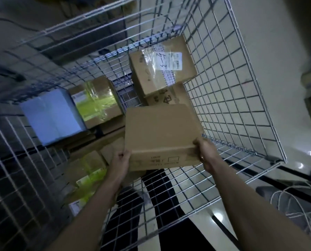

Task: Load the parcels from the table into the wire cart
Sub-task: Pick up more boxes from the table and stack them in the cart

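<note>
Inside the cart (229,98), over its open right-hand part, a plain box (162,131) is held level by both hands. The left hand (119,163) grips the near left corner, fingers curled round the edge; the right hand (204,153) clasps the near right corner, thumb on top. The box sits above the wire floor, its far edge just before a brown box (169,99) that carries a taped box (162,66) on top.

Along the left side lie a white parcel (51,115), a green-taped box (96,100) beside it, and nearer, a second green-taped parcel (86,174) low in the cart.

The grip is only on the near corners, so the far end hangs unsupported; if the hands let go early, I judge the box could tip forward and knock the stack ahead, and the taped box, which sits skewed on the one below, may slide off. Lowered too far right, it could catch the wire wall. A drop from this height might also dent a corner.

The light is dim and the edges smear, so the print on the box's near face cannot be read. Whether the box already touches anything beneath is hidden by the box itself. The table is out of view, so how many parcels remain cannot be told. What lies under the left-hand parcels looks like flat cardboard, though that is uncertain.
</note>
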